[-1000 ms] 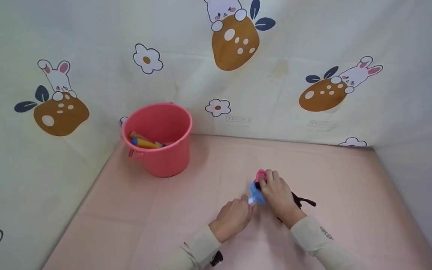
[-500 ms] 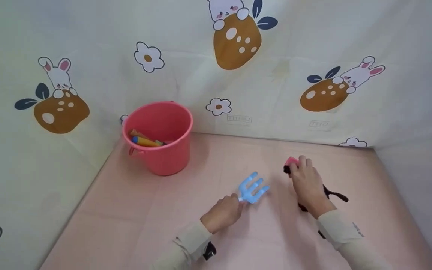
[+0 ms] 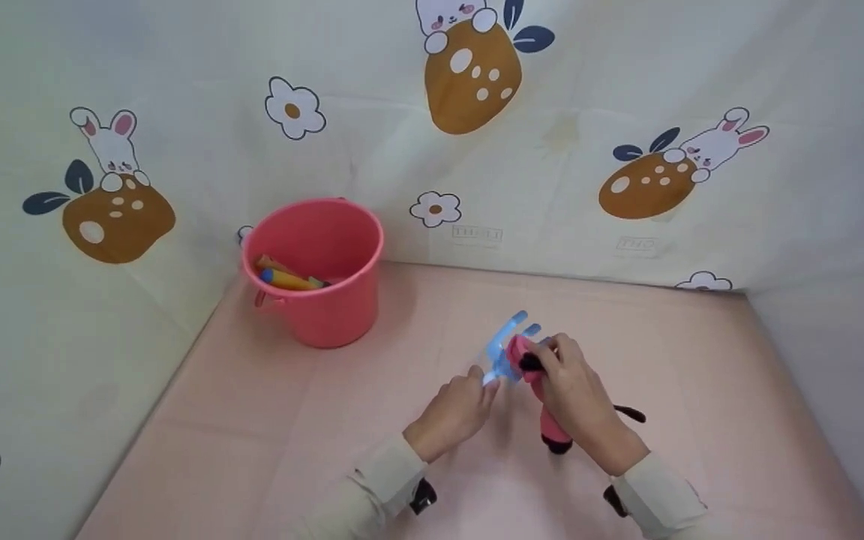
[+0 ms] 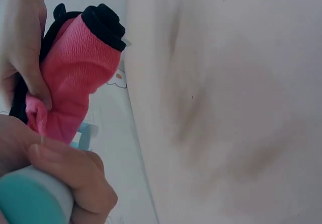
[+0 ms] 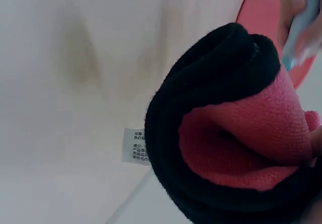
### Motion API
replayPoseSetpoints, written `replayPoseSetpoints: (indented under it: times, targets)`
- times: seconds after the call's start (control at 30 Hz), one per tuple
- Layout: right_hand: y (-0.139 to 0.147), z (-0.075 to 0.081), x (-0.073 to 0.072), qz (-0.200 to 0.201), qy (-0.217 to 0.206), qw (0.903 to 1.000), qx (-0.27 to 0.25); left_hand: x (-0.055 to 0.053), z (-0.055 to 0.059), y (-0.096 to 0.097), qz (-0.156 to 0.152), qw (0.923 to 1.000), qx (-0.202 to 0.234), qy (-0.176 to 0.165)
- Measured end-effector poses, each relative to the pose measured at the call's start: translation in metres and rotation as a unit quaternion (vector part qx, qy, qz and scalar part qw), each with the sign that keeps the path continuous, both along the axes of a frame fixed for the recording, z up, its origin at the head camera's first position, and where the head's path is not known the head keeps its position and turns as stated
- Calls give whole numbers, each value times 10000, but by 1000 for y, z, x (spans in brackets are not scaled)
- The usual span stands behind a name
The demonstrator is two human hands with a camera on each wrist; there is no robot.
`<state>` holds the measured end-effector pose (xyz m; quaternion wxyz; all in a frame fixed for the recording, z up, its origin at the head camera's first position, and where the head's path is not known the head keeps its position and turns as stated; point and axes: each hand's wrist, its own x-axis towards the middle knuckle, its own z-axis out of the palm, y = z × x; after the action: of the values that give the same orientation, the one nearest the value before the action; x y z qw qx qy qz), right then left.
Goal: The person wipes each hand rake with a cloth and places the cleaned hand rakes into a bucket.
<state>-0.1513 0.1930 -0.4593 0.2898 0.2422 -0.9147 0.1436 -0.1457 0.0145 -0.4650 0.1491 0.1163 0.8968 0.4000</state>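
Observation:
In the head view, my left hand (image 3: pixel 451 411) grips the handle of a light-blue three-tined garden fork (image 3: pixel 505 334), its tines pointing up and away. The handle's end (image 4: pixel 30 199) shows turquoise in the left wrist view. My right hand (image 3: pixel 583 390) holds a bunched pink cloth (image 3: pixel 550 421) with black edging against the fork's head, covering part of it. Close up in the right wrist view, the folded towelling cloth (image 5: pixel 256 118) hangs in a loose roll, with a printed white label (image 5: pixel 134 146) at its black edge.
A pink bucket (image 3: pixel 334 319) stands at the back left, with a yellow-and-blue item (image 3: pixel 286 280) and other pieces inside. Fabric walls with rabbit prints (image 3: pixel 473 82) enclose the light-pink surface (image 3: pixel 312 450) on several sides.
The cloth in my right hand swung right, away from the fork, then came back left onto its head. My left hand has kept its grip, with the fork now raised slightly farther back.

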Motion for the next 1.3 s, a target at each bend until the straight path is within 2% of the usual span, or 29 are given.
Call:
replayPoseSetpoints:
  times: [0.13, 0.23, 0.3, 0.47, 0.8, 1.13, 1.3]
  targets:
    - [-17, -4, 3, 266, 230, 9993, 97, -1, -3, 0, -127, 9975, -176, 678]
    - [-25, -7, 4, 341, 166, 9992, 116, -1, -6, 1, -130, 9919, -347, 1216]
    - [-29, -9, 4, 325, 21, 9994, 106, -1, -8, 1, -91, 9912, -326, 1282]
    - [-30, -12, 1, 211, -366, 9990, 151, -1, -10, 0, -21, 9917, -323, 1246]
    - [-19, -17, -7, 4, -689, 9975, 151, 3, -13, 0, -85, 9939, -192, 1083]
    - [-5, -20, -18, -288, -575, 9971, 404, 9, -9, 0, -176, 9985, 132, 502]
    - [-1, -25, -19, -453, -484, 9927, 1009, 9, -10, 3, -228, 9989, 66, 413]
